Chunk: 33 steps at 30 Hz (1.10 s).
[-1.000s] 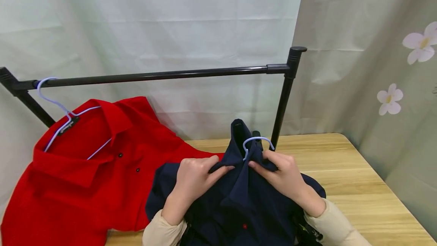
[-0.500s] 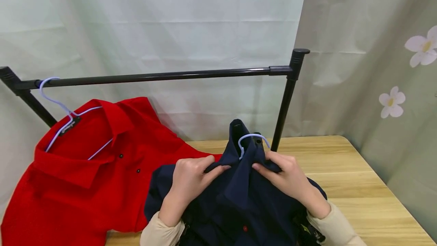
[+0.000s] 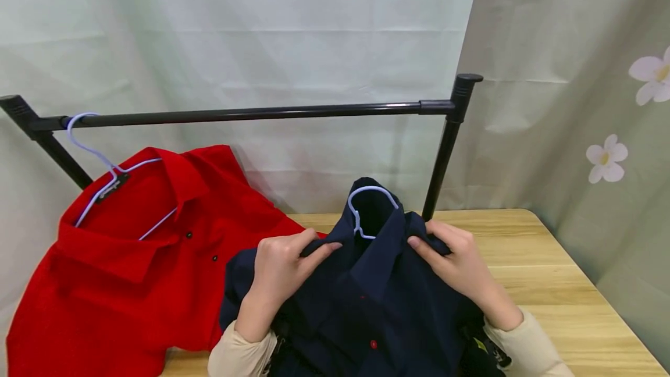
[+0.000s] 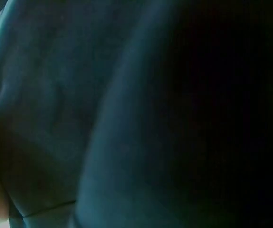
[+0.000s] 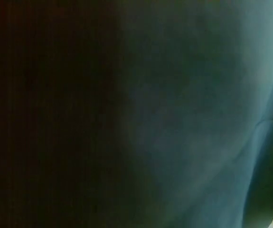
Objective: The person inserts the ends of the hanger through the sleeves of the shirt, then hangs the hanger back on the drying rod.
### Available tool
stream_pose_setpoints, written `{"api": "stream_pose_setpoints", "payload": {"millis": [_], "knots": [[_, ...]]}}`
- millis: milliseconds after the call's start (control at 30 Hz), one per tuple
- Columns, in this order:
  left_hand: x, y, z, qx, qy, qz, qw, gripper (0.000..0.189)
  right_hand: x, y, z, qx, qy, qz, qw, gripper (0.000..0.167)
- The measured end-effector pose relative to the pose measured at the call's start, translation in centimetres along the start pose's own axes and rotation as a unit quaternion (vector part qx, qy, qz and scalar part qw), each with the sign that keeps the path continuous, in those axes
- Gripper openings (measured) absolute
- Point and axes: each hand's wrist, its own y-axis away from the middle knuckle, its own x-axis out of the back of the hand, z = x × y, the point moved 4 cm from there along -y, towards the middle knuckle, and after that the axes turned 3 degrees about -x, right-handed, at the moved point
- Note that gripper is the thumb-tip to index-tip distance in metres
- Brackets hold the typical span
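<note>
A navy shirt [image 3: 335,313] with red buttons fills the lower middle of the head view. Its collar stands up around a pale lilac hanger [image 3: 373,188], whose hook shows in the neck opening; the hanger's arms are hidden inside the cloth. My left hand [image 3: 280,266] pinches the fabric left of the collar between thumb and fingers. On the other side, my right hand [image 3: 460,260] pinches the cloth near the right shoulder. Dark, blurred navy fabric [image 4: 46,85] covers most of the left wrist view, and similar fabric [image 5: 188,114] fills the right wrist view.
A black rack bar [image 3: 262,114] crosses behind the hands, with its right post [image 3: 442,167] reaching the wooden table [image 3: 544,284]. At left, a red shirt [image 3: 120,301] hangs from the bar on a lilac hanger [image 3: 91,147]. Pale curtains [image 3: 293,28] stand behind.
My hands have moved apart, spreading the navy collar. The neck opening is wider and the hanger hook shows more fully, shifted slightly left and up. The head view has shifted a little.
</note>
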Motion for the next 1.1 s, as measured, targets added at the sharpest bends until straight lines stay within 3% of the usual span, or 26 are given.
{"api": "stream_pose_setpoints", "payload": {"millis": [167,667,767,967,1100], "knots": [[0.7,-0.1,-0.4,0.008,-0.003,0.012,0.9999,0.048,0.6,0.2,0.6,0.008,0.025,0.014,0.9996,0.035],[2.3,-0.2,-1.2,0.039,0.019,0.032,0.9985,0.048,1.8,1.1,1.8,-0.011,0.051,0.010,0.9986,0.034],[2.4,-0.1,-1.2,0.041,0.019,0.030,0.9985,0.048,1.8,1.2,1.7,-0.012,0.046,-0.011,0.9988,0.030],[2.2,-0.1,-0.9,0.031,0.017,0.028,0.9990,0.048,1.4,1.6,1.4,-0.048,0.003,-0.095,0.9943,0.020],[2.0,-0.1,-0.7,0.027,0.016,0.025,0.9992,0.048,1.2,1.9,1.4,-0.058,0.007,-0.103,0.9930,0.034]]}}
